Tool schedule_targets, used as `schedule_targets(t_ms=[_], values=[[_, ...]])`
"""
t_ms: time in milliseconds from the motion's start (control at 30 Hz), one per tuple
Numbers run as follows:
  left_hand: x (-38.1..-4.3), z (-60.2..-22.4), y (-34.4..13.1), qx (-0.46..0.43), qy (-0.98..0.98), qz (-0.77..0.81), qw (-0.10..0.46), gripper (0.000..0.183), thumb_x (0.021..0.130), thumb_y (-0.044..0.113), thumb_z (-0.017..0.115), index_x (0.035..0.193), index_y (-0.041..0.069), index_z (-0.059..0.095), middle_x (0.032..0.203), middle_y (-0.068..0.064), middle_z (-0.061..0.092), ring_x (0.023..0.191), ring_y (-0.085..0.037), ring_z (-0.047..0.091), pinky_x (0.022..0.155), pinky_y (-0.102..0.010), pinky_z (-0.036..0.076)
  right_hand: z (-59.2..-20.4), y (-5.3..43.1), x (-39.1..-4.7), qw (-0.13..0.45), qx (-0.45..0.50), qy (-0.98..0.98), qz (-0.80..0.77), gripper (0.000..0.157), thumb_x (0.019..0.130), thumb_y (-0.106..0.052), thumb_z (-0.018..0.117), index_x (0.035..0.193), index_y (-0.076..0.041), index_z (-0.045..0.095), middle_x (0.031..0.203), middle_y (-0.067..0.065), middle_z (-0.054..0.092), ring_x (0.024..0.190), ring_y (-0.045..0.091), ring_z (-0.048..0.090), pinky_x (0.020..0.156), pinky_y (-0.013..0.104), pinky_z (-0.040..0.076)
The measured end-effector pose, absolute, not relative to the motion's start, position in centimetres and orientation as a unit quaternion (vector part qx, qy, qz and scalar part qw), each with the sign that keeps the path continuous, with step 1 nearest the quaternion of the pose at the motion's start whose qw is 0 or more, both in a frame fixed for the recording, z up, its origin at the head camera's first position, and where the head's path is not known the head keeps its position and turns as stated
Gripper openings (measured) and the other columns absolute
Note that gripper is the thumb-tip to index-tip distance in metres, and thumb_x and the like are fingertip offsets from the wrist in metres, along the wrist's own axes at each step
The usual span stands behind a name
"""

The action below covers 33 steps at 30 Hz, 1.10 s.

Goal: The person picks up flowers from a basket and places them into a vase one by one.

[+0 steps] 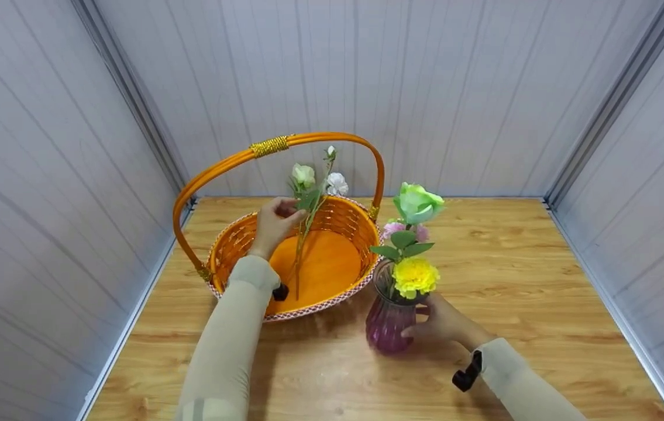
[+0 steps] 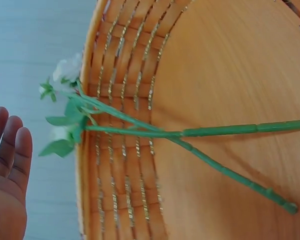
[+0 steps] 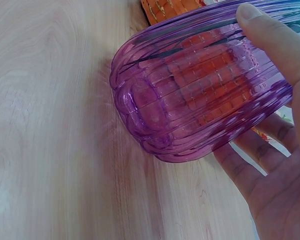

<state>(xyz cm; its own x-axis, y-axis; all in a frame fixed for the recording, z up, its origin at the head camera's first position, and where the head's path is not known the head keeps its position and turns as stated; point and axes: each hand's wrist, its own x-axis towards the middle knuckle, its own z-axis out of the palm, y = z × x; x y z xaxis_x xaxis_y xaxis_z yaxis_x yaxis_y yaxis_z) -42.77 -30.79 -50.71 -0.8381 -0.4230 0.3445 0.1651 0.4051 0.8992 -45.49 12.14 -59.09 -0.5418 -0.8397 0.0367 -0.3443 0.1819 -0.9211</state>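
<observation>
An orange woven basket (image 1: 334, 219) with a tall arched handle stands on the table. Inside it lean two green-stemmed flowers, their stems (image 2: 220, 130) crossing and their heads past the far rim: a cream rose (image 1: 303, 175) and a white carnation (image 1: 337, 184). My left hand (image 1: 276, 225) is over the basket beside the leaves; the left wrist view shows its fingers (image 2: 24, 160) extended and apart from the flowers. My right hand (image 1: 443, 321) grips a ribbed purple glass vase (image 3: 165, 100), thumb on one side, fingers behind. From the vase rise a green rose (image 1: 417, 203), pink blossom (image 1: 393, 228) and yellow carnation (image 1: 415, 277).
The wood-grain table (image 1: 530, 280) is bounded by pale panel walls (image 1: 332, 70) at the back and both sides. The basket's handle (image 1: 220, 166) arches high over the left hand. The vase stands close to the basket's right rim.
</observation>
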Motion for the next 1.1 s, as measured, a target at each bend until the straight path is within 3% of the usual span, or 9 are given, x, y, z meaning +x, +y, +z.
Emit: schedule_targets(t_ms=[133,367,467,667,1100], values=[[-42.8,-51.8,-31.4,0.098,-0.795,-0.542,0.256,0.032,0.094,0.008,0.086,0.121,-0.005,0.075,0.103,-0.014,0.075,0.089,-0.013,0.067,0.083,-0.023,0.056,-59.0,12.1,-45.5,0.254,-0.405,0.726,-0.495,0.091,0.087,-0.017,0.094,0.162,-0.011,0.042,0.164,0.018,0.047,0.151,0.047,0.046,0.12,0.068,0.043],[-42.4,-53.4,-32.0,0.122,-0.822,-0.537,0.146,0.051,0.098,0.009,0.082,0.144,-0.003,0.064,0.135,-0.023,0.067,0.118,-0.037,0.07,0.103,-0.049,0.06,-59.1,12.0,-45.5,0.245,-0.415,0.726,-0.491,0.083,0.087,-0.013,0.093,0.158,-0.009,0.049,0.158,0.018,0.053,0.147,0.046,0.049,0.118,0.068,0.046],[-42.4,-54.1,-32.3,0.123,-0.823,-0.542,0.113,0.057,0.097,0.005,0.08,0.15,-0.004,0.059,0.143,-0.026,0.062,0.127,-0.042,0.067,0.109,-0.053,0.057,-59.0,12.1,-45.5,0.247,-0.415,0.727,-0.488,0.08,0.088,-0.014,0.092,0.157,-0.01,0.051,0.157,0.018,0.054,0.148,0.045,0.049,0.119,0.068,0.045],[-42.2,-55.5,-32.8,0.126,-0.83,-0.539,0.07,0.064,0.098,0.0,0.076,0.157,-0.005,0.05,0.153,-0.031,0.055,0.134,-0.047,0.061,0.113,-0.055,0.054,-59.0,12.1,-45.6,0.247,-0.417,0.726,-0.488,0.08,0.088,-0.015,0.093,0.156,-0.01,0.052,0.156,0.018,0.055,0.147,0.046,0.05,0.119,0.068,0.045],[-42.1,-56.5,-32.9,0.114,-0.842,-0.527,0.02,0.058,0.101,-0.002,0.066,0.157,-0.008,0.049,0.145,-0.032,0.062,0.131,-0.046,0.063,0.105,-0.048,0.059,-58.9,12.1,-45.4,0.247,-0.414,0.728,-0.488,0.083,0.086,-0.015,0.093,0.157,-0.009,0.049,0.159,0.02,0.051,0.147,0.047,0.05,0.119,0.069,0.044]])
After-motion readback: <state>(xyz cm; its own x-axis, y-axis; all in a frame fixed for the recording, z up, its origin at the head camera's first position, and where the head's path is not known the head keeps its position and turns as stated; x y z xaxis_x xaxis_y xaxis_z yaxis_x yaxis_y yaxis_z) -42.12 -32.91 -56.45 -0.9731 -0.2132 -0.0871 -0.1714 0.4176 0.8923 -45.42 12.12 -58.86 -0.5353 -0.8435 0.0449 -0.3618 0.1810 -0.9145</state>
